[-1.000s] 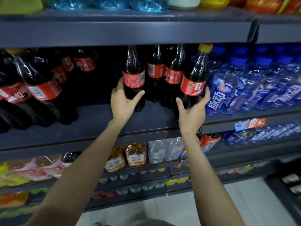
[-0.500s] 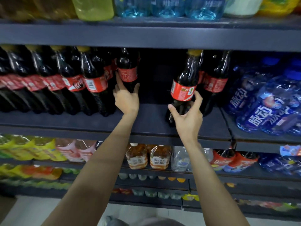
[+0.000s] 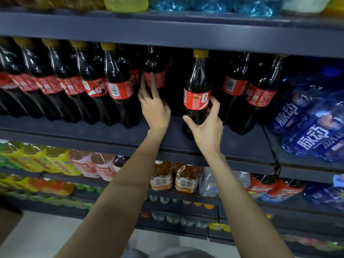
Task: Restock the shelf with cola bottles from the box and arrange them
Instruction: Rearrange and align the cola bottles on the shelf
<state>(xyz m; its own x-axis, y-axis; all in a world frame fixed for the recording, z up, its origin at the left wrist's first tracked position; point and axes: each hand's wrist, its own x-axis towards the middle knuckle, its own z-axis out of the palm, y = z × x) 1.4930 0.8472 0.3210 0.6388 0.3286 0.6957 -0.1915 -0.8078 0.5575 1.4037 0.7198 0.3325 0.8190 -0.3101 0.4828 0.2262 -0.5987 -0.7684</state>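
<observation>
Cola bottles with red labels and yellow caps stand on a dark shelf (image 3: 111,135). My right hand (image 3: 206,131) grips the lower body of one cola bottle (image 3: 198,84), upright near the shelf's front edge. My left hand (image 3: 154,107) holds a second cola bottle (image 3: 154,71) set deeper in the shelf, fingers over its red label. A row of cola bottles (image 3: 74,86) fills the shelf to the left. Two more cola bottles (image 3: 258,92) stand to the right. A dark gap lies between the two held bottles. No box is in view.
Blue drink bottles (image 3: 312,127) lie on the shelf to the right. The shelf above (image 3: 167,32) hangs low over the caps. Below are yellow, pink and tea bottles (image 3: 187,179). A pale floor (image 3: 46,239) shows at the bottom left.
The view has shifted left, bringing the row of cola bottles on the left into sight. Both hands carried their bottles left along the shelf; the right one now stands more upright.
</observation>
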